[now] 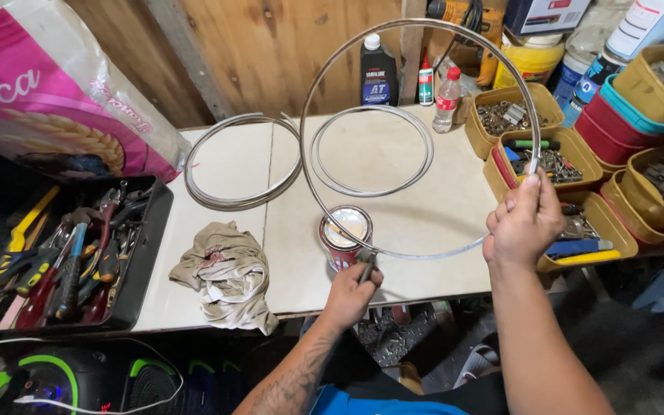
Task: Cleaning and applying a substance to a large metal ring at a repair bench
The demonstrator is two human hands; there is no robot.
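Head view: right hand closed around a large metal ring, held upright above the white table. Left hand grips a small tool at the ring's lower edge, just over an open tin. Two more rings lie flat behind, apparently done or waiting; I cannot tell which. Rag and tool tray to the left.

Bright, even light falls on the pale counter, giving only soft, faint shadows beneath the rag. Below the counter's front edge everything sinks into darkness. Focus is sharp at the counter; lines bow outward toward the corners, wide-angle fashion.
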